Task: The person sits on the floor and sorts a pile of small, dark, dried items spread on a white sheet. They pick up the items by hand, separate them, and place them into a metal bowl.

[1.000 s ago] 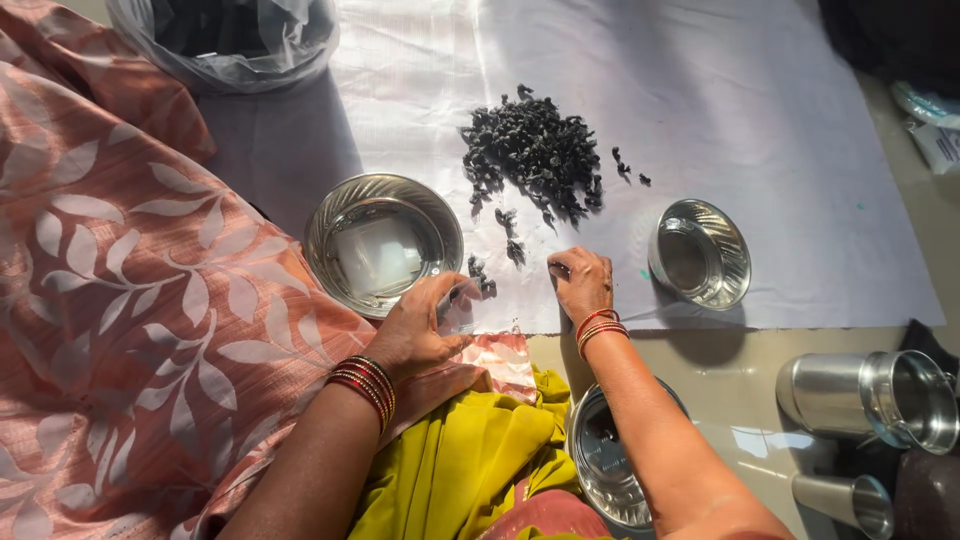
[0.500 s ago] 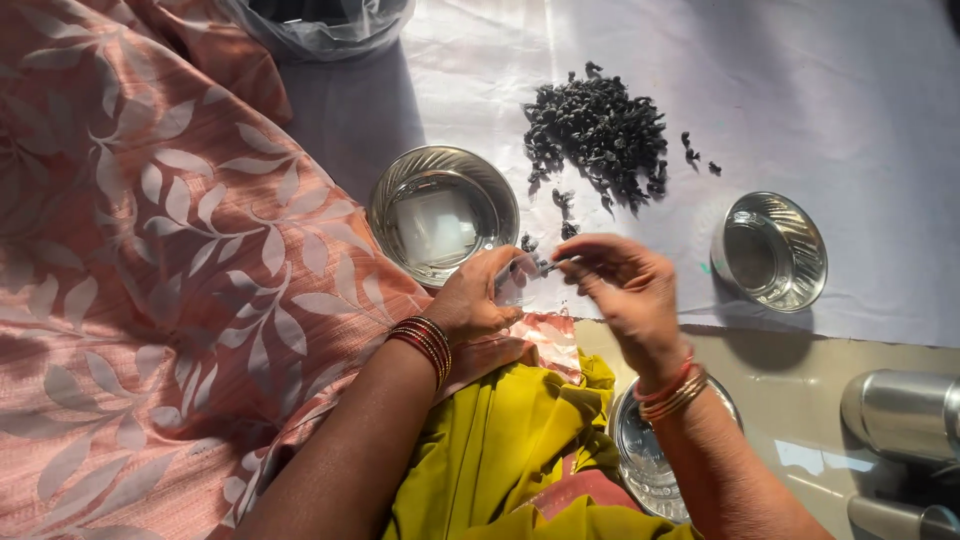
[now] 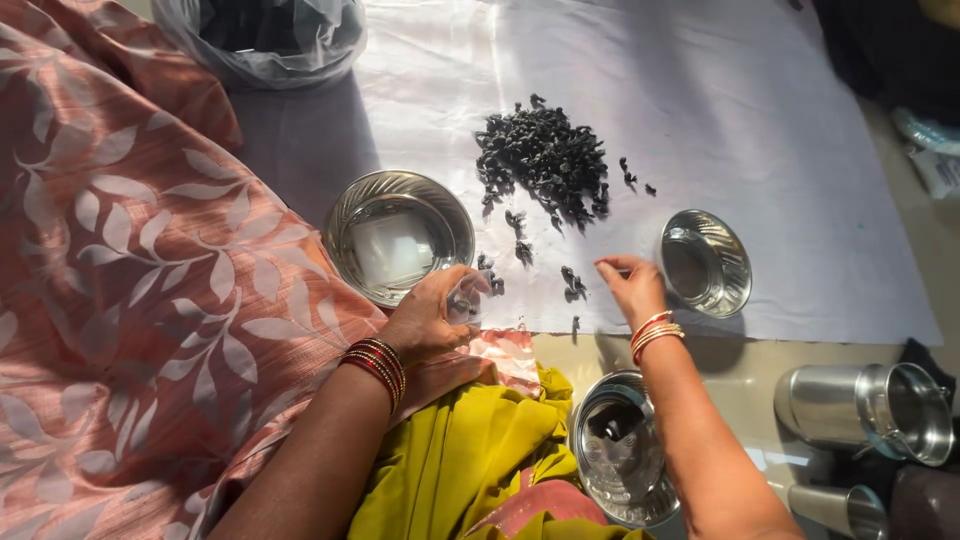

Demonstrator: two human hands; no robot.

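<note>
Dark dried pods want light pinches: right hand fingertips together over strays, left hand grasping something small.

Beyond both hands lies a matt white sheet, smooth like paper or thin cloth. The pile of small dark pieces ahead of the right hand looks dull, rough and wrinkled. The bowls just beside each hand, the left bowl and the right bowl, are polished, glossy metal with ribbed rims. The patterned cloth beside the left hand is woven and matt.
</note>
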